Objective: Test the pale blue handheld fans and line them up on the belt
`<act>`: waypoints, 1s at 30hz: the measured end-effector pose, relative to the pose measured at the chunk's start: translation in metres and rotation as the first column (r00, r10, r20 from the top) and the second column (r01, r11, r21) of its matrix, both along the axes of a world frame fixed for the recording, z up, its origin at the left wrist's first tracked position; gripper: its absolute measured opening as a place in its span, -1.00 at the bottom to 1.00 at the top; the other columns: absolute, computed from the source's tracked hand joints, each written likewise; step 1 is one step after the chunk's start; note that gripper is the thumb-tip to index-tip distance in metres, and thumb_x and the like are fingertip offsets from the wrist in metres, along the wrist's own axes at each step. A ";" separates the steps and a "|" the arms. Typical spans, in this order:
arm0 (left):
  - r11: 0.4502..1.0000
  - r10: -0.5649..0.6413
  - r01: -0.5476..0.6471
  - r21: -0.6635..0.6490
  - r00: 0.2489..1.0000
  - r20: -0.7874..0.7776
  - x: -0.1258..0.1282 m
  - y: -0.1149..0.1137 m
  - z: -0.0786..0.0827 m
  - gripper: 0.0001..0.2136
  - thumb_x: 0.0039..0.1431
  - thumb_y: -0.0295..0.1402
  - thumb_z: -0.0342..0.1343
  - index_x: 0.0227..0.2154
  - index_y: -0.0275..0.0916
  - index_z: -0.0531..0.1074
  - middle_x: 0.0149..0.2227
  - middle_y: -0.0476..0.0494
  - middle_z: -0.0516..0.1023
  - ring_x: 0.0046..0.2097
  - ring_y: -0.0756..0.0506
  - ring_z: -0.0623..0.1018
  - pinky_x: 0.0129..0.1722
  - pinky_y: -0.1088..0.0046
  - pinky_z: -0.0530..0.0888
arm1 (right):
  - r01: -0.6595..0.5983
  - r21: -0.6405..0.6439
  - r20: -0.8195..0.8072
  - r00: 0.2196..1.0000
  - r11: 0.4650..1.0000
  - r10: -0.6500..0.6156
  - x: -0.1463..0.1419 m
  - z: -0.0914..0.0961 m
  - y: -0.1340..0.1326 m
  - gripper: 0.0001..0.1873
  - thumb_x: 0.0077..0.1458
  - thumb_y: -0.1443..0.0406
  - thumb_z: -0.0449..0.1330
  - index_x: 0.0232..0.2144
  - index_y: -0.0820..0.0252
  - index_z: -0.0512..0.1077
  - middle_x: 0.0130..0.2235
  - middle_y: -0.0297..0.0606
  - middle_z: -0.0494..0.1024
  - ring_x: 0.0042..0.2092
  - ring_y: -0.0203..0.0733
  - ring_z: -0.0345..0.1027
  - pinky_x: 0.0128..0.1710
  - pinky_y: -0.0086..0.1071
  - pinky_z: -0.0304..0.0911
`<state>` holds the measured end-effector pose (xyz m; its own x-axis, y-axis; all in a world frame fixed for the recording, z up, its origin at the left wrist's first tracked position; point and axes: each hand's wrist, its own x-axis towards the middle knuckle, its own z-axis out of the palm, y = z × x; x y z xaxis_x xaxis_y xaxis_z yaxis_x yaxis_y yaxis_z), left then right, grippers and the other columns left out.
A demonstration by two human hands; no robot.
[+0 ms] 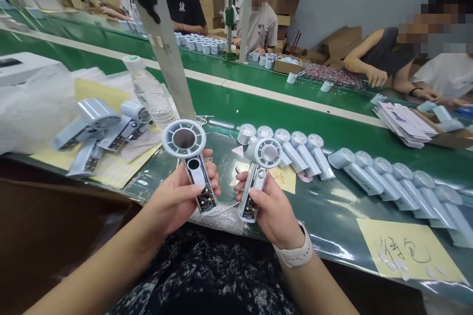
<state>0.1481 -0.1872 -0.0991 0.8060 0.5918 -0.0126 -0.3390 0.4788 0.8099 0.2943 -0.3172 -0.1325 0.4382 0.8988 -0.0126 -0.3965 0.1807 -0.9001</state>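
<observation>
My left hand [185, 189] is closed round the handle of a light-blue handheld fan [184, 139], thumb on its front. The fan's round head faces me, and a dark circuit strip shows in the handle. In my right hand [275, 202] is a second handheld fan [266, 152], held upright, its head turned partly aside. Both fans are apart from each other, above the near edge of the bench. Behind the right one stands a row of similar fans [299, 150], lying slanted on the green surface.
Another fan row [399, 179] lies to the right, by a yellow handwritten sheet [410, 251]. At left are loose fans [92, 128], a plastic bottle [151, 91] and a slanted metal post [168, 44]. Across the green belt [236, 93], several people work among cups and cartons.
</observation>
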 end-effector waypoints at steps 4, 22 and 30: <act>0.989 -0.089 0.083 0.125 0.995 0.042 0.001 -0.008 -0.003 -0.59 0.00 -0.35 0.39 -0.07 -0.13 0.43 -0.31 -0.05 0.44 -0.31 -0.07 0.50 -0.29 0.36 0.54 | -0.080 0.066 0.005 0.997 0.995 0.079 -0.004 0.007 -0.008 -0.61 0.05 0.06 0.37 -0.15 0.09 0.41 -0.21 -0.27 0.49 -0.26 -0.19 0.42 -0.19 -0.28 0.43; 0.988 -0.109 0.106 0.108 0.994 0.026 -0.005 -0.011 -0.008 -0.53 0.03 -0.33 0.35 0.00 -0.16 0.34 -0.21 -0.04 0.43 -0.27 -0.08 0.52 -0.26 0.34 0.52 | -0.151 -0.018 -0.080 0.986 0.988 0.149 -0.014 0.004 -0.005 -0.56 0.07 0.12 0.36 -0.04 0.09 0.37 -0.15 -0.23 0.44 -0.27 -0.20 0.35 -0.24 -0.30 0.38; 0.624 0.460 0.124 0.771 0.740 -0.491 -0.015 0.045 -0.020 -0.59 0.07 -0.25 0.19 -0.07 -0.22 0.19 -0.18 -0.19 0.47 -0.24 -0.20 0.55 -0.21 0.17 0.52 | -0.123 -0.049 -0.080 0.990 0.991 0.119 -0.016 -0.006 -0.012 -0.57 0.12 0.14 0.32 0.03 0.08 0.41 -0.17 -0.24 0.50 -0.28 -0.20 0.34 -0.22 -0.33 0.34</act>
